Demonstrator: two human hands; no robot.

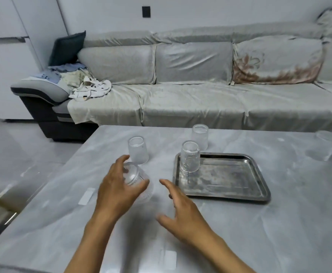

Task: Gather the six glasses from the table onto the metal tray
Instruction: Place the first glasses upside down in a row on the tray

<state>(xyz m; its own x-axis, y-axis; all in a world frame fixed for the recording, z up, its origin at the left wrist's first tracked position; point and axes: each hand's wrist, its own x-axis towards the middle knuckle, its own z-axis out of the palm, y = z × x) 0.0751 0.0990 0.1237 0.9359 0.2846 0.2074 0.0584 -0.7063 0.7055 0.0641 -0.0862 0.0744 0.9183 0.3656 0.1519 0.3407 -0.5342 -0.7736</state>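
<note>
Left hand [119, 191] wrapped around a clear glass [139, 182] near the table [240, 233] front, a frosted glass [138, 150] just behind. Right hand [182, 207] spread wide, empty, beside the tray [230, 180]. One ribbed glass [189, 156] upside down on the tray's near-left corner; another glass [200, 135] behind it. Far right, blurred, one more glass [324, 146]. Probably light, smooth, breakable: best gripped round the sides.

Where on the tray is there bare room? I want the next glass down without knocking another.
The metal tray is bare except its far-left corner, where one ribbed glass stands. The middle, right side and near edge are free. A frosted glass crowds the table behind that corner.
</note>
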